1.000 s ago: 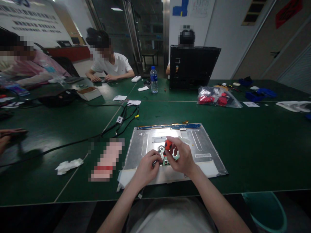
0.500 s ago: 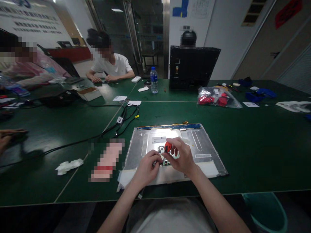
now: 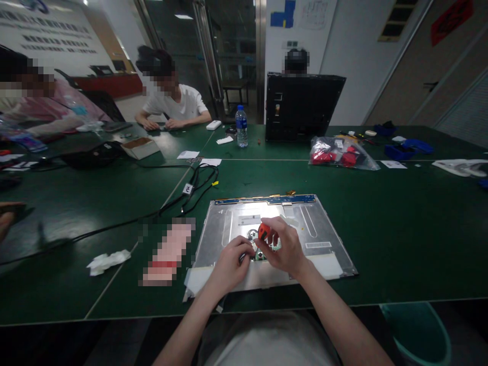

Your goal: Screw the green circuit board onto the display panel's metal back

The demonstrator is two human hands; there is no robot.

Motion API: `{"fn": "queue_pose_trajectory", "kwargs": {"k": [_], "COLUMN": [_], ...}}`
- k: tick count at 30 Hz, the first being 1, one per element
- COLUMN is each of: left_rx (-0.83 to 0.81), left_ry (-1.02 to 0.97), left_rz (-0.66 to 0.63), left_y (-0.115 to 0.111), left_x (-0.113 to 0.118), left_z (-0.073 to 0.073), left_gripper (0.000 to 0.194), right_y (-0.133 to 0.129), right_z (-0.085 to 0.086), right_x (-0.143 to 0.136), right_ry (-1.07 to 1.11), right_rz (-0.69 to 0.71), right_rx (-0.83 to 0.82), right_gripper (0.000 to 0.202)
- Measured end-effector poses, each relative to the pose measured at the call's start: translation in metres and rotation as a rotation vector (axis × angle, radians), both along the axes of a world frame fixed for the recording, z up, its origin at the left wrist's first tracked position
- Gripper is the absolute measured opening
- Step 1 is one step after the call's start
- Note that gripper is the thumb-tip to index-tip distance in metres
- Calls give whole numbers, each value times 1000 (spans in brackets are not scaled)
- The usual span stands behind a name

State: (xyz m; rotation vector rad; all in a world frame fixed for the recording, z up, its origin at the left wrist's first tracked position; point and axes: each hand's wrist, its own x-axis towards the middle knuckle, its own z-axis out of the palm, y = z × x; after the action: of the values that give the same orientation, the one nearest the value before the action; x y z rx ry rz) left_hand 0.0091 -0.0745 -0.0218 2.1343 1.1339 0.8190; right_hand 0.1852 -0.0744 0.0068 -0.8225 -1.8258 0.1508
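A silver metal panel [image 3: 213, 239] with a blue circuit strip [image 3: 267, 200] along its far edge lies flat on the green table. My right hand [image 3: 284, 246] grips a red and black screwdriver [image 3: 263, 231] over the panel's middle; its tip is hard to make out. Just to its left, my left hand [image 3: 235, 258] has its fingers pressed together by a small green circuit board [image 3: 261, 255]. Whatever those fingers pinch is too small to tell. Beside the board sits a round metal part [image 3: 252, 234].
Black cables [image 3: 152, 216] run across the green table [image 3: 400, 229] at the left. Crumpled tissue [image 3: 109, 262] lies near a pixelated pink item [image 3: 170, 254]. Farther back are a water bottle [image 3: 241, 127], a black monitor [image 3: 305, 107], a plastic bag [image 3: 343, 153] and seated people.
Both my hands hold nearly the same pose, the red screwdriver barely shifted. At the far left, another person's hand has drawn back slightly toward the frame's edge.
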Motion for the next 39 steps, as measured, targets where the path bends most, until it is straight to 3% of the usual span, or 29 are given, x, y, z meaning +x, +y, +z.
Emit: {"fn": "queue_pose_trajectory", "kwargs": {"k": [13,19,39], "left_rx": [3,16,-19], "left_ry": [15,6,-11], "left_rz": [6,13,2], "left_y": [-1,-1,-2], "left_x": [1,1,1], "left_z": [3,2,2], "left_gripper": [27,26,27], "right_y": [0,-2,-3], "right_z": [1,-1,2], "right_x": [1,0,1], "right_ry": [7,56,32], "right_rz": [5,-75,-3], "right_rx": [-3,-11,8], "right_gripper": [41,38,46]}}
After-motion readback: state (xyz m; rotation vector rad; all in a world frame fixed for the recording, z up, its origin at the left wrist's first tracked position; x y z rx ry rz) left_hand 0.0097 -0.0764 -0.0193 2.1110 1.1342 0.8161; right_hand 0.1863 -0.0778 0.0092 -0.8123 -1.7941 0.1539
